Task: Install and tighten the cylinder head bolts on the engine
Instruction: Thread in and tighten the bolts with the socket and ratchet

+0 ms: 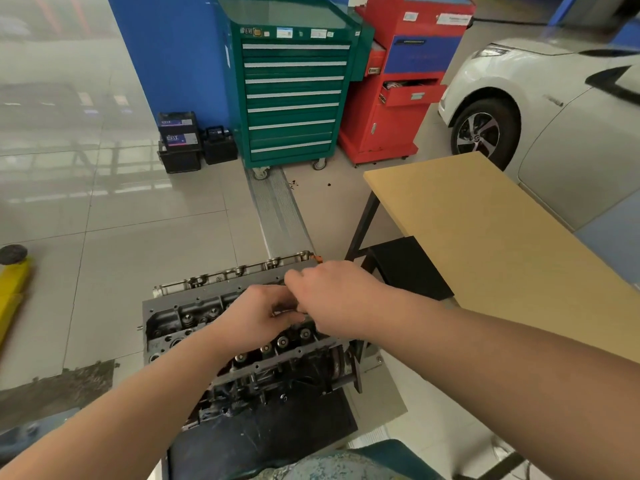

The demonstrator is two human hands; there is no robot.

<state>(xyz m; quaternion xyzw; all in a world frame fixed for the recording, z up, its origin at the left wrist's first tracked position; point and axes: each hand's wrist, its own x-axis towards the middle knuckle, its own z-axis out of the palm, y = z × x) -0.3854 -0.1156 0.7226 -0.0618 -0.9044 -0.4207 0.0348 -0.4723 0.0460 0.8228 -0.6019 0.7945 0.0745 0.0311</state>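
The engine [194, 320] sits low in front of me on a dark stand, its grey cylinder head [173, 315] facing up with valve springs and bolt holes showing. Both my hands meet over the middle of the head. My left hand [258, 318] has its fingers curled round a small dark metal part, apparently a head bolt [281, 311], which is mostly hidden. My right hand [332, 296] comes in from the right with its fingers bent down, pinching at the same spot next to my left fingers. The head's middle is covered by my hands.
A tan table [485, 244] stands to the right with a black stool [408, 265] under it. A green tool cabinet [291, 84] and a red one [401, 81] stand behind, batteries [180, 140] to their left. A white car [540, 109] is at far right, a yellow jack [12, 282] at left.
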